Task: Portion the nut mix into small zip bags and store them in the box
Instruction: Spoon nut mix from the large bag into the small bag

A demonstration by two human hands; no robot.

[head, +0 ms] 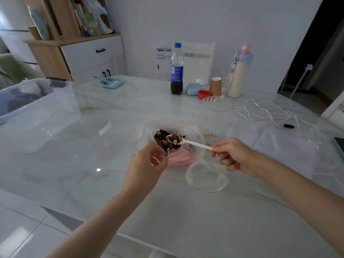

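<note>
**Spoonful of nuts at the bag mouth**

At far left stands the clear storage box point(40, 108) on the marble table point(115, 192). The left hand point(147, 164) pinches the near edge of a small zip bag point(149, 131), holding it open (dark nut mix point(163, 139) already inside). Over the mouth hovers a white plastic spoon point(188, 142), loaded, its handle pinched by the right hand point(234, 155). Behind the spoon stands a clear jar point(216, 116).
</note>
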